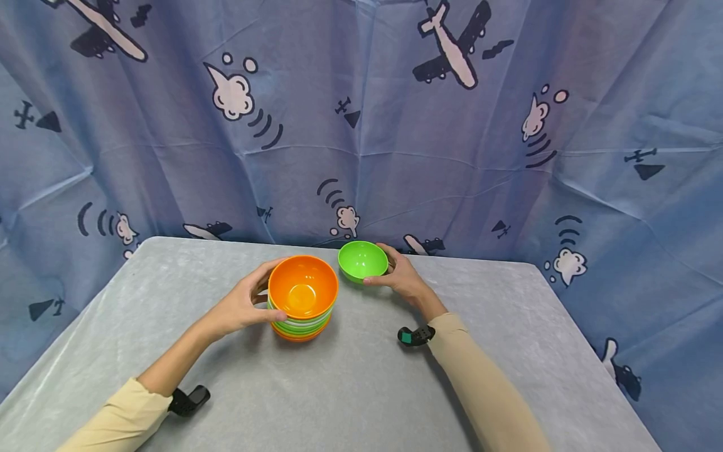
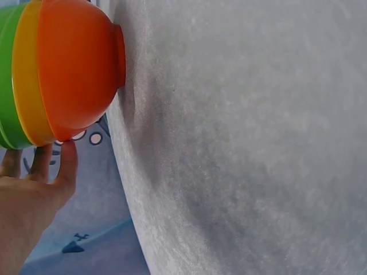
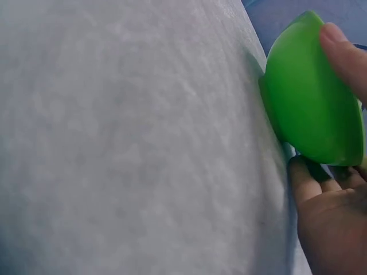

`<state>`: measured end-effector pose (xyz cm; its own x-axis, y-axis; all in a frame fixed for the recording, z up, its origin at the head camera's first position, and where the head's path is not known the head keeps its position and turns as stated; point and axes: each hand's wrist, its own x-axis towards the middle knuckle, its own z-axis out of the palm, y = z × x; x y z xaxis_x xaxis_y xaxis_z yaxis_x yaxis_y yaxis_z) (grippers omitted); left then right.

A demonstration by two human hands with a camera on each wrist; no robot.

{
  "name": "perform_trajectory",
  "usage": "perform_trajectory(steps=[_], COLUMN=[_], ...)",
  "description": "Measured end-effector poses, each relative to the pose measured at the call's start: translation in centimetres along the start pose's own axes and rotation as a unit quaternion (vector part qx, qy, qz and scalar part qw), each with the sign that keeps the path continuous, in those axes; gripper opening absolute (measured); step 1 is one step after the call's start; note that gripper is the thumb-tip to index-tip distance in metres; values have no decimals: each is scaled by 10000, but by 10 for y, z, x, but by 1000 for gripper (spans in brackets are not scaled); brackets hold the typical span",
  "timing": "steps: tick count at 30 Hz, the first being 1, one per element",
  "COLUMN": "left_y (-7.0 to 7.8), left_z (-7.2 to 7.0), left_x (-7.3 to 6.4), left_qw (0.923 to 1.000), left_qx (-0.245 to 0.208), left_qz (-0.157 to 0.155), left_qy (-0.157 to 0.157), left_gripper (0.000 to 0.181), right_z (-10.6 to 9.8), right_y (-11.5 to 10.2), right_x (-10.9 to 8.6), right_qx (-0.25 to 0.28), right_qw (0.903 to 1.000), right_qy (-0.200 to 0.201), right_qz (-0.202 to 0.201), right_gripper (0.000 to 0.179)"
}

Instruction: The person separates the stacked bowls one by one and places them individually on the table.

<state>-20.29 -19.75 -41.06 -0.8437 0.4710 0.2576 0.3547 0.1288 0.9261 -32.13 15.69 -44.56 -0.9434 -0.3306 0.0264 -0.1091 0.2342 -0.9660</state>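
l hand (image 1: pixel 250 302) grips bowl stack (image 1: pixel 303 295); r hand (image 1: pixel 403 277) pinches green bowl (image 1: pixel 361 261) nr tbl edge (image 1: pixel 480 261).

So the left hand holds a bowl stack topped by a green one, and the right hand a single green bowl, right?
Not quite: the head view shows an orange bowl topping the stack. The left hand holds that stack, and the right hand a green bowl.

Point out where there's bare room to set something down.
Free on the table: between the left sleeve and right sleeve; right sleeve to right table edge; far-left corner, beyond the left hand. Crowded: far middle, where the left hand holds the bowl stack near the green bowl in the right hand.
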Motion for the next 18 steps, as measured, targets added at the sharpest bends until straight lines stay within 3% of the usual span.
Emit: perform_trajectory(steps=[6, 12, 18], left_y=[-1, -1, -2], left_z=[0, 1, 0], left_x=[1, 1, -1], left_qw=[10000, 10000, 10000], left_qx=[-49, -24, 21], left_qz=[0, -19, -17], left_qy=[-47, -76, -26], left_gripper=[88, 88, 87], right_z=[-15, -37, -38], right_y=[-8, -15, -20], right_x=[-6, -16, -24], right_qx=[-335, -355, -338], right_qw=[9989, 9962, 9918], right_qy=[-264, 222, 549], right_qz=[-179, -757, -1101], right_gripper=[101, 75, 60])
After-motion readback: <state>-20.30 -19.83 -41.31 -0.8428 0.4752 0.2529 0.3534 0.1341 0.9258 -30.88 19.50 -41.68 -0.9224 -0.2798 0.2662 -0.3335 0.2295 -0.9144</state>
